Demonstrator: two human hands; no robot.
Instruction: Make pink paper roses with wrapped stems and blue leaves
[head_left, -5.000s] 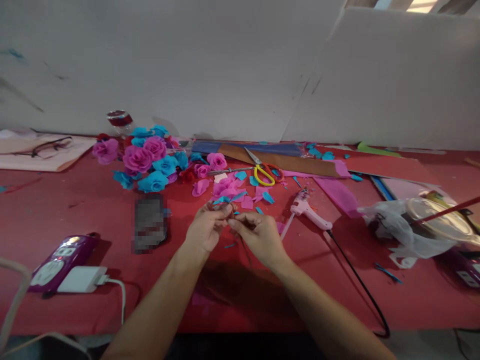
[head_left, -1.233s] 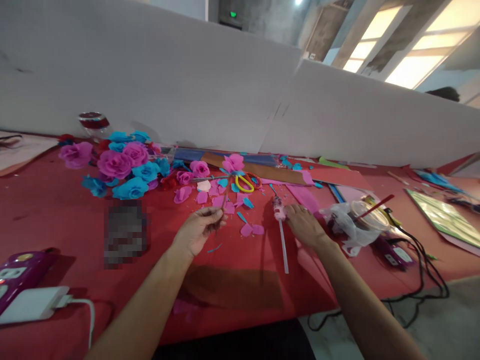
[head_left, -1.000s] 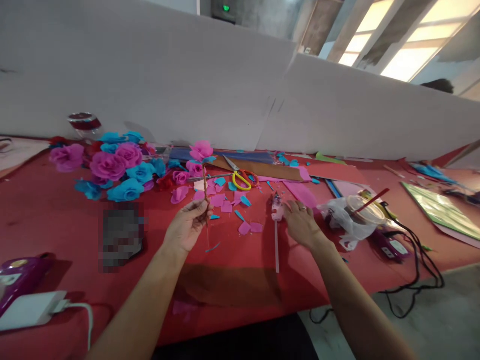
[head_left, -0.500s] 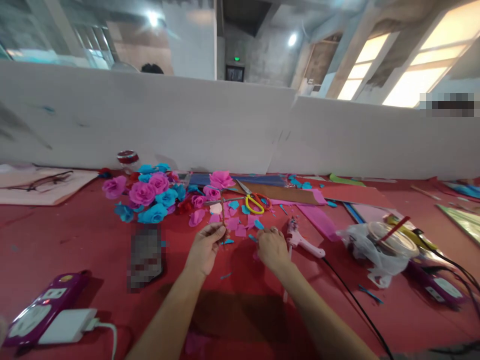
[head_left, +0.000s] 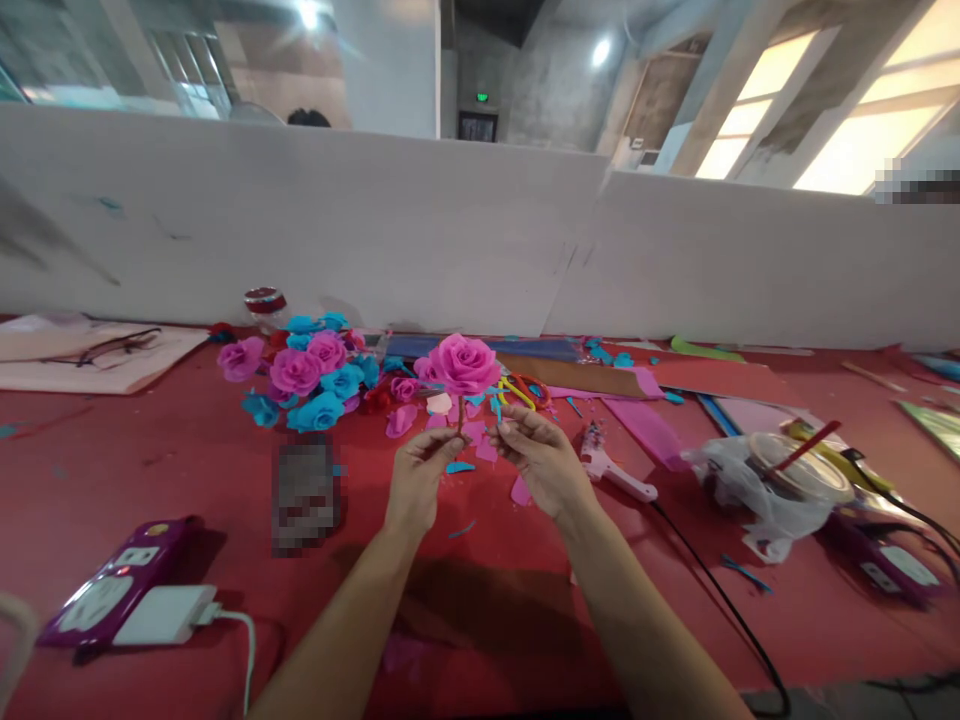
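My left hand pinches the thin brown stem of a pink paper rose, which stands upright above the fingers. Just right of the stem is my right hand, its thumb and forefinger together at what looks like a small blue paper piece. Pink paper petals and blue scraps lie on the table under both hands. Behind the rose, scissors with yellow and orange handles are partly hidden. A pink glue gun rests right of my right hand.
A bunch of pink and blue paper flowers lies at left, behind a blurred dark object. Purple power strips sit on both sides. A plastic bag with a round container is at right. A white partition bounds the red table.
My left hand has raised the rose and turned its bloom toward me. My right hand has lifted off the table beside the glue gun and come up near the stem. The view has shifted slightly.
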